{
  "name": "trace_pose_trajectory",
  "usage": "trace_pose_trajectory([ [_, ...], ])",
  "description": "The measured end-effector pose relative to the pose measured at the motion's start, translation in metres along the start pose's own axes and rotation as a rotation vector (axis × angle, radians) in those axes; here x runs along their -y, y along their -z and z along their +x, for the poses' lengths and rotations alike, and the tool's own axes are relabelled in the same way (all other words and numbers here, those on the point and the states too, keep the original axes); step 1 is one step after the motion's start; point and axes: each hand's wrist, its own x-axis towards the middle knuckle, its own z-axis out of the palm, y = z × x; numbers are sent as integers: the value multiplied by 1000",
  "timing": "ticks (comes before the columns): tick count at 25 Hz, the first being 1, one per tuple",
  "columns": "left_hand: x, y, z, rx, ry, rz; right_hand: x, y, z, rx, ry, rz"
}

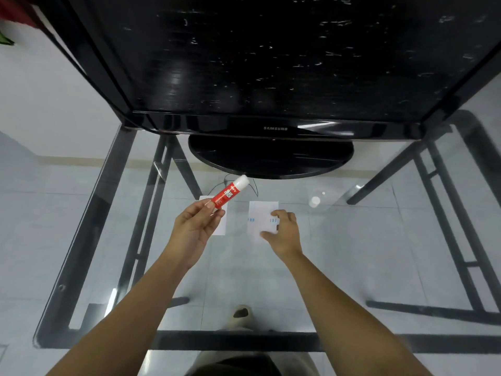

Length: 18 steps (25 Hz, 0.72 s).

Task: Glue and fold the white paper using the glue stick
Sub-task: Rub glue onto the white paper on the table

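Observation:
My left hand (193,226) holds a red glue stick (229,194) by its lower end, tilted up to the right with its white end uppermost, above the glass table. A small white paper (260,215) with faint blue marks lies flat on the glass. My right hand (284,232) rests on that paper's right edge, fingers spread over it. A second white paper (221,226) lies to the left, partly hidden behind my left hand and the glue stick.
A black Samsung monitor (271,63) on a round base (271,156) stands at the back of the glass table (352,253). A small white cap (314,201) lies right of the papers. Metal table legs and the tiled floor show through the glass.

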Motion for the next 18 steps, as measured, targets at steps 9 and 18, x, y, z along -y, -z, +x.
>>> trace_pose_trajectory([
  [9, 39, -6, 15, 54, 136, 119, -41, 39, -26, 123, 136, -247],
  [18, 67, -29, 15, -46, 130, 116, -65, 41, -24, 143, 324, -658],
])
